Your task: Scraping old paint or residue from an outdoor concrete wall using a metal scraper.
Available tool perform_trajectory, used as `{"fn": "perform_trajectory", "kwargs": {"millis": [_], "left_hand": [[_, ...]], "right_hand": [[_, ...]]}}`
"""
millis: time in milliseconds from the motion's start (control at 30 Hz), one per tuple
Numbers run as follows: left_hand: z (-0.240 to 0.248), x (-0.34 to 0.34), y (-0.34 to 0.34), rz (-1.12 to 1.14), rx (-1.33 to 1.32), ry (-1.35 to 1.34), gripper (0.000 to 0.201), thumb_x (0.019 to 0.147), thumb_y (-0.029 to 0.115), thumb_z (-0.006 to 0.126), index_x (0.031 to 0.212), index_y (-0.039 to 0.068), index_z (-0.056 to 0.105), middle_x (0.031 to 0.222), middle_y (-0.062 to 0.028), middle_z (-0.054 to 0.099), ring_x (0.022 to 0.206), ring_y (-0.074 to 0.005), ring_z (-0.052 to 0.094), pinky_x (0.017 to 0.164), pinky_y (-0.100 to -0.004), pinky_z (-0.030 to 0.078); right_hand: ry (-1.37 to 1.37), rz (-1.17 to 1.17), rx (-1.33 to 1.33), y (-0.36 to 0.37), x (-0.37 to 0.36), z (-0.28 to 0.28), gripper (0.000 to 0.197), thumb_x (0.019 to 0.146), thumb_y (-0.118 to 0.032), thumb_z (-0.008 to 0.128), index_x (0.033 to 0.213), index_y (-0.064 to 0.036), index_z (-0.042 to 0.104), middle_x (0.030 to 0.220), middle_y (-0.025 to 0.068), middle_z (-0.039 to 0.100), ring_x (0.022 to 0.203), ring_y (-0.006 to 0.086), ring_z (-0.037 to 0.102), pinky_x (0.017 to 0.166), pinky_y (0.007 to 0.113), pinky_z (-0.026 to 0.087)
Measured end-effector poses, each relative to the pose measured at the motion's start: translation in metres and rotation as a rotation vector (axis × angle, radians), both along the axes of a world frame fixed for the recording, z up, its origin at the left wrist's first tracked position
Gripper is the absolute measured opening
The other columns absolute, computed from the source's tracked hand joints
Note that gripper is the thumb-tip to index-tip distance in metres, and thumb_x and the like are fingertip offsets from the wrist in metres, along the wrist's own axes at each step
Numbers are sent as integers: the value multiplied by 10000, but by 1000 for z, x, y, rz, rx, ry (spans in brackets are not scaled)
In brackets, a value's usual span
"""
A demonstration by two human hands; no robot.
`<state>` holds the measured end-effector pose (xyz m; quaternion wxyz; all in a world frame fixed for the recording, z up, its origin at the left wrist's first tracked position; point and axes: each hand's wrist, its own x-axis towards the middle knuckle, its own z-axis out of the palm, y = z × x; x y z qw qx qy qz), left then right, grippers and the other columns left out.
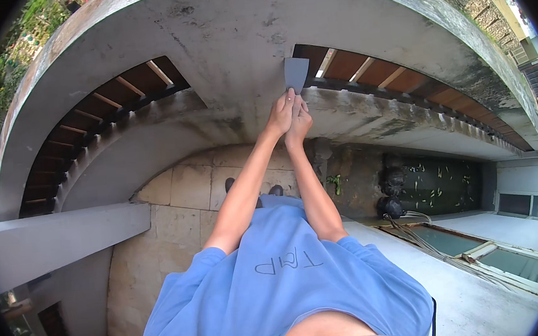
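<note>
A scraper (296, 73) with a broad, flat grey blade points up and away from me, its blade over the stained grey wall (240, 61) at the edge of a slatted opening. My left hand (281, 114) is closed at the base of the blade, its thumb laid along the tool. Pressed close beside it, my right hand (299, 122) is wrapped round the handle, which the fingers mostly hide. Both arms reach straight out in front of me. Whether the blade touches the wall I cannot tell.
Brown slats (363, 70) fill the openings on both sides of the blade. Pale floor tiles (181, 188) lie below. Black bags (391, 189) and a small green plant (335, 183) are at the right, near windows (454, 239) with cables. A grey beam (64, 240) juts in from the left.
</note>
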<state>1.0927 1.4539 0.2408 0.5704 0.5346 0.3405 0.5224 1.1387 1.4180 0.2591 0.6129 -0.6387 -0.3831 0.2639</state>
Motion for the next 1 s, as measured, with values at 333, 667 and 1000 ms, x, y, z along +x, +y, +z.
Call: {"fn": "perform_trajectory", "kwargs": {"millis": [333, 667, 1000], "left_hand": [[53, 15, 11, 198, 209, 59, 408, 987, 335, 319, 806, 9, 484, 683, -33, 499, 684, -113, 444, 656, -291, 413], [48, 7, 8, 118, 106, -17, 527, 977, 445, 282, 800, 21, 541, 730, -37, 567, 695, -122, 517, 668, -278, 433], [13, -12, -6, 182, 16, 112, 529, 977, 454, 260, 785, 36, 520, 723, -50, 567, 693, -129, 519, 696, -268, 432]], "right_hand": [[-266, -71, 87, 38, 21, 0, 295, 901, -245, 545, 875, 29, 649, 823, 126, 661, 645, 228, 644, 591, 337, 495], [-178, 4, 114, 19, 10, 31, 343, 916, -298, 518, 947, 19, 646, 878, 149, 665, 716, 252, 661, 610, 353, 493], [17, 189, -111, -2, -2, 12, 427, 932, -347, 474, 1027, 44, 616, 989, 184, 649, 898, 223, 646, 748, 333, 473]]}}
